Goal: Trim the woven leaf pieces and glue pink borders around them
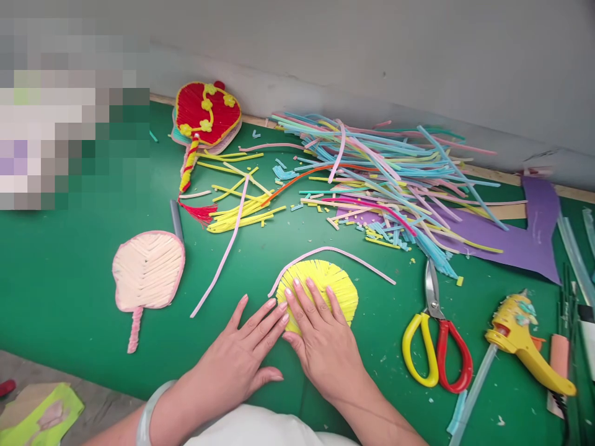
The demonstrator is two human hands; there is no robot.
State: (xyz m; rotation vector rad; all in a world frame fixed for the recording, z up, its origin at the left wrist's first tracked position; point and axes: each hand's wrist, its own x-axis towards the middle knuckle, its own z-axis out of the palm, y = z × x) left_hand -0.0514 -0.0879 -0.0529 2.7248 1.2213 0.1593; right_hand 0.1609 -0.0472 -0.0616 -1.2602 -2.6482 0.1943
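Observation:
A round yellow fan piece, covered in strips of pipe cleaner, lies on the green table in front of me. My right hand rests flat on it with the fingers spread. Beside its left edge, my left hand is stretched out, its fingertips meeting the fan piece and the right hand's fingers. A pink pipe cleaner curves around the top of the yellow piece. Another pink pipe cleaner lies to the left. The part of the fan piece under my right palm is hidden.
A pale pink fan lies left; a red fan with a tassel sits behind. Pipe cleaners are heaped at the back over purple sheet. Scissors and a yellow glue gun lie right.

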